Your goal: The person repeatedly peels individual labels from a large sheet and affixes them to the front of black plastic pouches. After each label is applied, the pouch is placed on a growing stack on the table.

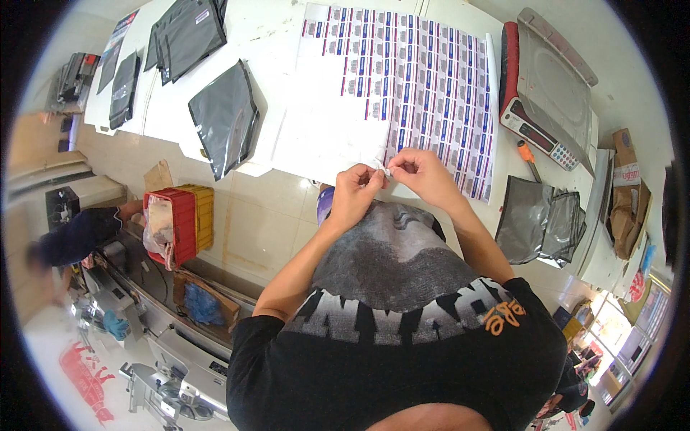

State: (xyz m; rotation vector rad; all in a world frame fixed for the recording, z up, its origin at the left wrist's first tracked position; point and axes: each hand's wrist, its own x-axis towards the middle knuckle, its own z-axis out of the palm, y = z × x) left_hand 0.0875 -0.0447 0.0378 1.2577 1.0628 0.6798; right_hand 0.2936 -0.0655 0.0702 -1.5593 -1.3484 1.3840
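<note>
A tiled workroom curves around a white table (266, 50) that spans the top of the frame. On it, at upper centre, lies a broad label sheet (435, 93), its right side filled with small blue-and-red labels, its left side bare white behind a stepped edge. A red-sided scale (553, 79) stands at upper right. Black bags (190, 39) lie at upper left, a single bag (224, 118) is nearer the centre, and more dark bags (525, 219) rest at right. At left, a co-worker (83, 233) leans beside a red crate (185, 226).

At centre, the person's left hand (354, 192) and right hand (425, 177) meet over the sheet's near edge. An orange-handled tool (527, 152) lies below the scale. Smallest of all, a white scrap (382, 166) sits between the hands, each with thumb and forefinger pinched together on it.

The step in hand appears to be fine fingertip work on the scrap; the next move seems to call for a light, steady pinch from both hands.

Fingers cover much of the scrap, leaving its shape and material unclear. The co-worker's head is blurred, and the tool's tip is hard to make out.
</note>
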